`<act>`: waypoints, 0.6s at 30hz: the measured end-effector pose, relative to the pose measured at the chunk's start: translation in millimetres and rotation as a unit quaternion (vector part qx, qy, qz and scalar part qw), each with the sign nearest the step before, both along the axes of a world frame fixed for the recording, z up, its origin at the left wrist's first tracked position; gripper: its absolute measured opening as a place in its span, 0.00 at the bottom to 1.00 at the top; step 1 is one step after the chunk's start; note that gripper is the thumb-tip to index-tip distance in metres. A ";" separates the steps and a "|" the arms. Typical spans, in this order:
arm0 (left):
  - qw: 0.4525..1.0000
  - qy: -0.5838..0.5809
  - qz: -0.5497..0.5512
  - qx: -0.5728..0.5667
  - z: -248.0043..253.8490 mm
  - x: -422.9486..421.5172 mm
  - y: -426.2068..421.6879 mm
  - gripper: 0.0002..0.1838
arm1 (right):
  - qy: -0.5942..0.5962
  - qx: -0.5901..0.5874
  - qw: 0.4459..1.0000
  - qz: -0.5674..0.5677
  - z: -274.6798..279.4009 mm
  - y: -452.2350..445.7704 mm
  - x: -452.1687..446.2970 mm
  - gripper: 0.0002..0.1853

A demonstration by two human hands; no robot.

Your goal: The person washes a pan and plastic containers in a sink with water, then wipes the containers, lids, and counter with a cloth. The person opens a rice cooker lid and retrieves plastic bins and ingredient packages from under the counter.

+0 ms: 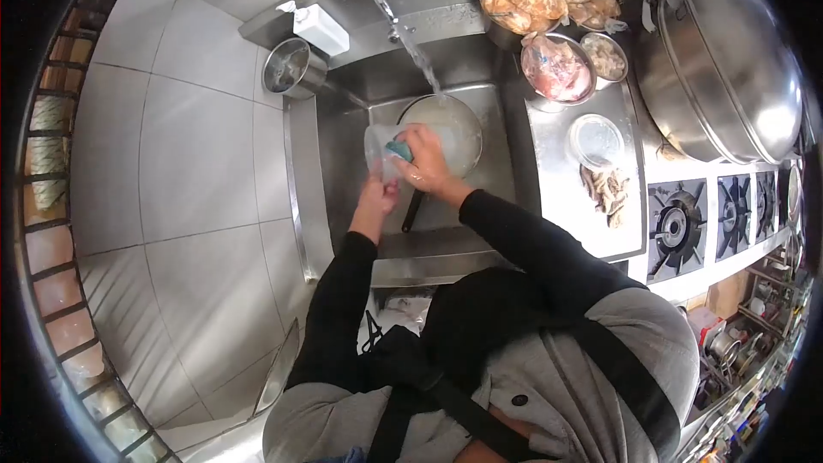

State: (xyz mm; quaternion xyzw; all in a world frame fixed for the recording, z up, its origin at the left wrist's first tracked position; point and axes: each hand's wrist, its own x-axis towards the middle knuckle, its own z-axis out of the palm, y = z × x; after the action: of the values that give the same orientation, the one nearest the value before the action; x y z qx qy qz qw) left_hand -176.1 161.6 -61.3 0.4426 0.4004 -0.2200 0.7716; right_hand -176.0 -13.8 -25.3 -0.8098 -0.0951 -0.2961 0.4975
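Over the stainless-steel sink (346, 173), we grasp a translucent plastic container (374, 142) by its edge in our left hand (375, 199), holding it tilted. Our right hand (423, 159) has its fingers closed around a blue-green sponge (399, 150), which lies right against the container; we cannot tell whether it is inside. Below our hands, a round pan (480, 134) with a black handle (412, 211) stands in the basin, holding cloudy whitish liquid. Water (419, 58) runs into it from the tap (383, 6).

Left of the basin we see a steel pot (314, 77), its contents too dim to make out, just beside a white box-shaped container (322, 30). On the right, a deep metal bowl (502, 37) at the back carries yellowish meat in clear bags (531, 2). Near it, another bowl (563, 103) holds pinkish-red bagged meat (553, 65), and a smaller bowl (626, 62) holds pale pieces (603, 53). Closer to us on the steel counter (561, 193) sits a clear round tub (597, 142), next to a heap of brownish pieces (609, 195) that we cannot identify. Beyond the counter are a large steel pot with a domed lid (729, 60) and gas burners (675, 227).
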 end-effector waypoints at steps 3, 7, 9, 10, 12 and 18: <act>0.996 -0.020 -0.070 -0.048 13.0 -14.0 30.7 0.09 | 0.391 -0.073 0.905 0.152 -4.6 -44.0 53.1 0.31; 0.996 -0.052 -0.066 -0.020 20.2 -19.6 34.3 0.09 | 0.382 -0.077 0.908 0.155 37.7 -16.4 48.8 0.36; 0.991 -0.085 -0.064 -0.086 10.2 -14.8 34.9 0.08 | 0.245 -0.060 0.944 0.214 34.9 -22.6 55.3 0.35; 0.980 -0.111 -0.070 -0.148 -1.7 -12.7 49.2 0.07 | 0.340 -0.009 0.899 0.275 13.7 -40.1 69.9 0.34; 0.967 -0.122 -0.043 -0.218 -4.2 -7.2 61.1 0.06 | 0.469 0.181 0.782 0.368 -31.1 -69.9 91.5 0.31; 0.985 -0.073 0.075 -0.139 -42.4 -5.8 34.2 0.06 | 0.415 0.630 0.654 0.052 -46.3 -36.9 19.5 0.25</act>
State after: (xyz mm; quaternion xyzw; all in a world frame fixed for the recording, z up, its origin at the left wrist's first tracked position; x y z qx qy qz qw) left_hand -181.9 195.9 -103.7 0.3150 0.3407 -0.1820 0.8669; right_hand -156.4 -50.8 -71.7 -0.3341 0.2890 0.1082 0.8906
